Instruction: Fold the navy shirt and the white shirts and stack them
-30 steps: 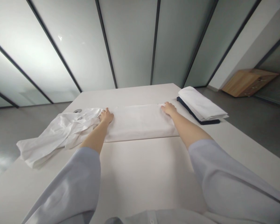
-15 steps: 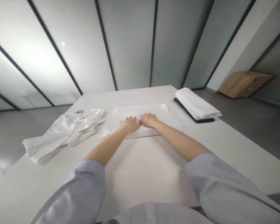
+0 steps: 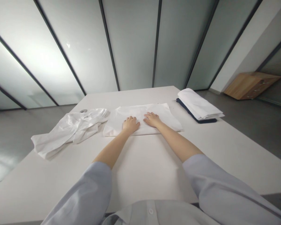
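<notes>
A white folded cloth (image 3: pixel 140 111) lies flat in a rough rectangle on the white table (image 3: pixel 150 168). My left hand (image 3: pixel 131 124) rests palm down on its middle, fingers spread. Just to the right, my right hand (image 3: pixel 152 119) also presses flat on the cloth with its fingers apart. A small gap separates the two hands. To the left of the cloth, a crumpled white garment (image 3: pixel 67 129) with a slight sheen lies loosely, its near end close to the table's left edge.
At the right stands a stack of folded white cloth (image 3: pixel 199 104) on a dark navy folded cloth (image 3: pixel 207 121). A small grey round object (image 3: pixel 83 111) lies behind the crumpled garment. Frosted glass panels (image 3: pixel 135 47) and a wooden cabinet (image 3: pixel 250 85) are beyond the table.
My hands have moved slightly apart on the cloth, and its near edge and corners look straighter. The whole view has shifted a little.
</notes>
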Tool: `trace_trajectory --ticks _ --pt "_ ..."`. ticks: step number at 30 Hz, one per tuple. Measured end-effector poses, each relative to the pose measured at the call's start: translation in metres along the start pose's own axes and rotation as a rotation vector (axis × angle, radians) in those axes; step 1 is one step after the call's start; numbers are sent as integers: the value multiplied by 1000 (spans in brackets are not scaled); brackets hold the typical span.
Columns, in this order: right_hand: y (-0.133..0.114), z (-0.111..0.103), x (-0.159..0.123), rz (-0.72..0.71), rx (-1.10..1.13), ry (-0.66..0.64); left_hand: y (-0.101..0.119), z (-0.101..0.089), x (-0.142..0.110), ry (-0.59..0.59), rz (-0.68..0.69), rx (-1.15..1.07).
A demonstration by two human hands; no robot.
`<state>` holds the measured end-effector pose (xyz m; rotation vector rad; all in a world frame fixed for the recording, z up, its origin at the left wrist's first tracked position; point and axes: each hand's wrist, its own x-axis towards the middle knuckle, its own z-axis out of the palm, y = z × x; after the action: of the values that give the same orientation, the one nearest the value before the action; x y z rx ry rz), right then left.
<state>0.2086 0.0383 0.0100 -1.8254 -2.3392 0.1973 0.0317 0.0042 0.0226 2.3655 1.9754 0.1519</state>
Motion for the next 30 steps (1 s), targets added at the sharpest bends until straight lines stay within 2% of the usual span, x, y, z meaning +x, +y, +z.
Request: trace_trajectory --ticks 4,7,12,17,21,24,28,30 --pt "3 2 2 -15 9 50 13 0 -24 -37 4 17" --pt "1 -2 1 24 3 101 22 3 -34 -11 26 34" --pt "-12 -11 -7 62 -9 104 24 4 -13 -19 1 39" --pt "-25 -5 -18 -59 30 90 14 11 15 -47 34 36" --pt "-30 3 -23 -30 46 109 11 20 11 12 9 22" --pt "-31 6 -20 3 76 129 14 21 4 75 3 11" --pt "-33 9 -11 -55 143 230 19 14 4 98 66 -58" --pt "-34 11 -8 -85 170 230 22 13 6 121 76 -88"
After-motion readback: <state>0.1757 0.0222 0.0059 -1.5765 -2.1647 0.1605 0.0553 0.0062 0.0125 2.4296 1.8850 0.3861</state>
